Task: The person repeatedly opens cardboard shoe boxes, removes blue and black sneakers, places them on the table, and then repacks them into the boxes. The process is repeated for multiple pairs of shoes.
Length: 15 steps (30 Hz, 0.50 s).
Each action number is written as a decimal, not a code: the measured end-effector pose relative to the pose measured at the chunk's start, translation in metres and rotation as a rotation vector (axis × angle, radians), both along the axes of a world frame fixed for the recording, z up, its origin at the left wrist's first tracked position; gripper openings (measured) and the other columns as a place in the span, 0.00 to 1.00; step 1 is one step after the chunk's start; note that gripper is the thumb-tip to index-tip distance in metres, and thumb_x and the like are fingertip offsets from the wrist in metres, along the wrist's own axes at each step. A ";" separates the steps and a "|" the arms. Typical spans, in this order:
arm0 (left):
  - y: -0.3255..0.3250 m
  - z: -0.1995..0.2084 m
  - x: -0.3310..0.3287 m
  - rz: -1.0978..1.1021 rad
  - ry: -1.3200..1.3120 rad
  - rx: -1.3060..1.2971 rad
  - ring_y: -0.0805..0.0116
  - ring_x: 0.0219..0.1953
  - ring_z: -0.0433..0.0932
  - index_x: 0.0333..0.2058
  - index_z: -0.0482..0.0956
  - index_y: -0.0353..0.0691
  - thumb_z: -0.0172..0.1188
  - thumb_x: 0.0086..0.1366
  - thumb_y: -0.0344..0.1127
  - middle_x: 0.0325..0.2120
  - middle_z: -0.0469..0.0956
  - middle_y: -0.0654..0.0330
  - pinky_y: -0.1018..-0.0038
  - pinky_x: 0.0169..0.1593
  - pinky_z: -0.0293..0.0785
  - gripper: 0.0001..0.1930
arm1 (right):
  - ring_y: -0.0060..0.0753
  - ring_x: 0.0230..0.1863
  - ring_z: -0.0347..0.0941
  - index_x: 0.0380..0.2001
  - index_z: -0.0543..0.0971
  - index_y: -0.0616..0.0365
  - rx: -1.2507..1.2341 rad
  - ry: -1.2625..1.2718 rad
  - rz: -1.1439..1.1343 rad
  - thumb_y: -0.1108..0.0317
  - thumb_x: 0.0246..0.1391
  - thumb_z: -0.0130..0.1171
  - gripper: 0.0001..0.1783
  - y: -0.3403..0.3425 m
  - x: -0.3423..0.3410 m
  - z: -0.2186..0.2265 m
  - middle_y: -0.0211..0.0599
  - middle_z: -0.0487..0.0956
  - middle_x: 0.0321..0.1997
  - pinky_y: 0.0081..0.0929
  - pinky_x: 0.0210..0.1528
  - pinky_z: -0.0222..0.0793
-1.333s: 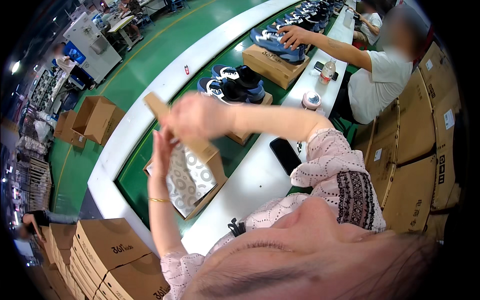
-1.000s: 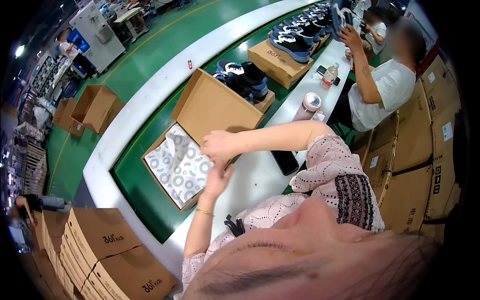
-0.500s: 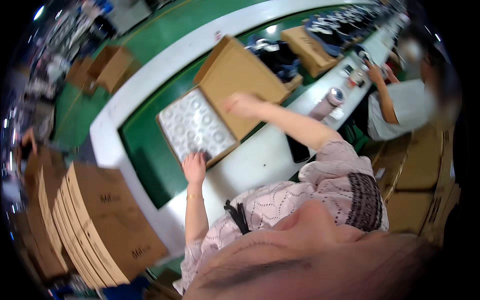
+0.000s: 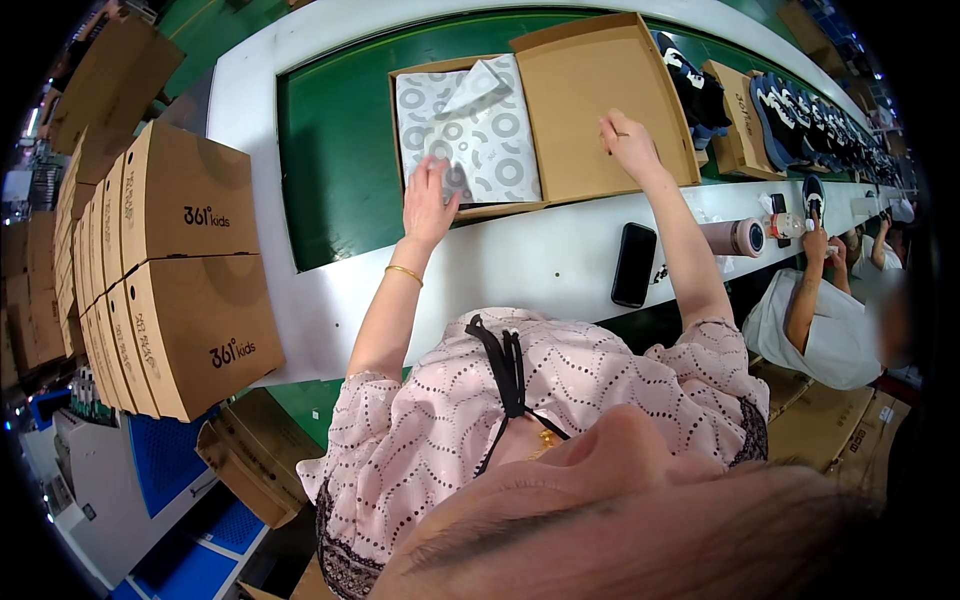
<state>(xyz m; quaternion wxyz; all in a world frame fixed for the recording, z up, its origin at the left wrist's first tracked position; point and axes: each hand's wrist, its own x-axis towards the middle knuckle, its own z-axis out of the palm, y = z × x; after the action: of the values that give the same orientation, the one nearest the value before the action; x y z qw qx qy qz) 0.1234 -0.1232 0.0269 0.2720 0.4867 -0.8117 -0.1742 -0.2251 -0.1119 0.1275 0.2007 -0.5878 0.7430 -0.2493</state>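
Moved since the earlier frame: our right hand (image 4: 630, 150), gone farther right across the open lid (image 4: 590, 85), and the white paper (image 4: 500, 145), which looked flat and now shows a loose flap turned up at its far side. Our view has turned too, bringing the shoebox (image 4: 490, 211) nearly square before us. Hands, two, apart: the left hand (image 4: 430, 205), fingers spread, on the near left part of the paper; the right, fingers curled, over the inside of the lid, with a small brownish item at the fingers too small to tell, so we cannot say whether it grips anything. Shoebox, one, brown card, on the green belt (image 4: 335, 150) along the far edge of our white table (image 4: 480, 265), lid laid back to the right; the paper, patterned in grey rings and arcs, covers its contents. On the table to the right: one black phone (image 4: 634, 265), flat; one pink flask (image 4: 730, 238), on its side or strongly tilted to our view; one clear bottle (image 4: 787, 226). Beyond the lid, right: dark blue shoes (image 4: 695, 90) and a long shoe row (image 4: 800, 120). Near right: one co-worker (image 4: 825, 330) in white, holding a shoe (image 4: 814, 198). Left: closed shoeboxes (image 4: 195, 290), stacked.
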 end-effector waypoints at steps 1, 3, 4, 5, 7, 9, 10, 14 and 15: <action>-0.002 0.006 -0.001 0.045 -0.016 -0.042 0.51 0.57 0.61 0.57 0.60 0.44 0.66 0.50 0.34 0.58 0.59 0.51 0.61 0.57 0.60 0.35 | 0.43 0.26 0.71 0.28 0.70 0.60 -0.053 0.014 0.028 0.60 0.57 0.52 0.13 -0.002 0.002 0.001 0.45 0.73 0.22 0.35 0.31 0.66; -0.009 0.025 -0.007 0.154 -0.041 -0.139 0.49 0.59 0.59 0.60 0.56 0.41 0.68 0.48 0.34 0.59 0.56 0.48 0.59 0.58 0.59 0.41 | 0.46 0.29 0.70 0.28 0.69 0.61 -0.173 0.048 0.103 0.61 0.57 0.52 0.13 -0.007 0.008 0.008 0.46 0.73 0.24 0.35 0.34 0.66; -0.018 0.020 -0.005 0.186 -0.061 -0.141 0.49 0.62 0.55 0.62 0.52 0.39 0.70 0.46 0.37 0.61 0.54 0.47 0.57 0.60 0.56 0.47 | 0.46 0.31 0.69 0.28 0.70 0.62 -0.191 0.010 0.120 0.61 0.57 0.52 0.13 -0.007 0.016 0.013 0.46 0.72 0.25 0.35 0.36 0.65; -0.027 0.009 -0.004 0.204 -0.058 -0.180 0.48 0.63 0.54 0.61 0.53 0.38 0.71 0.42 0.40 0.62 0.53 0.47 0.56 0.61 0.55 0.49 | 0.47 0.32 0.68 0.29 0.70 0.62 -0.223 -0.032 0.151 0.62 0.57 0.52 0.13 -0.007 0.025 0.021 0.47 0.72 0.26 0.36 0.38 0.65; -0.045 -0.009 -0.008 0.214 -0.136 -0.065 0.46 0.64 0.51 0.57 0.61 0.42 0.72 0.41 0.44 0.61 0.54 0.47 0.55 0.61 0.56 0.45 | 0.47 0.34 0.69 0.31 0.72 0.61 -0.419 0.186 0.344 0.62 0.57 0.52 0.11 -0.004 0.040 0.044 0.46 0.73 0.28 0.36 0.39 0.66; -0.045 -0.008 -0.011 0.162 -0.217 -0.089 0.47 0.65 0.51 0.50 0.70 0.47 0.71 0.43 0.43 0.58 0.59 0.50 0.54 0.61 0.55 0.33 | 0.46 0.35 0.71 0.37 0.75 0.59 -0.460 0.310 0.443 0.62 0.57 0.52 0.11 0.000 0.043 0.063 0.45 0.75 0.31 0.37 0.40 0.68; -0.042 -0.005 -0.007 0.134 -0.205 -0.115 0.48 0.64 0.52 0.45 0.72 0.47 0.70 0.44 0.42 0.57 0.61 0.50 0.54 0.61 0.55 0.28 | 0.46 0.37 0.72 0.40 0.75 0.57 -0.348 0.307 0.297 0.63 0.56 0.52 0.12 0.003 0.042 0.090 0.45 0.77 0.34 0.37 0.41 0.68; -0.035 -0.007 -0.012 0.104 -0.117 -0.172 0.51 0.61 0.58 0.29 0.73 0.45 0.66 0.47 0.38 0.54 0.64 0.50 0.53 0.62 0.53 0.13 | 0.41 0.36 0.77 0.56 0.67 0.49 -0.265 0.672 -0.019 0.65 0.57 0.49 0.23 -0.054 -0.154 0.150 0.42 0.79 0.38 0.36 0.36 0.72; -0.036 -0.006 -0.024 0.054 -0.090 -0.178 0.51 0.61 0.58 0.29 0.73 0.45 0.66 0.48 0.38 0.54 0.64 0.50 0.52 0.62 0.53 0.12 | 0.41 0.38 0.77 0.57 0.64 0.51 -0.182 0.754 -0.127 0.70 0.53 0.52 0.27 -0.056 -0.274 0.154 0.43 0.79 0.40 0.36 0.39 0.73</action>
<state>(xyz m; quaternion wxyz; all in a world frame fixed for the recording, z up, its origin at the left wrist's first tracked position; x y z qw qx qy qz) 0.0995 -0.1589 0.0212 0.2820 0.4898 -0.8219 -0.0719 -0.4990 -0.1676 0.2813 -0.1552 -0.6065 0.7742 -0.0927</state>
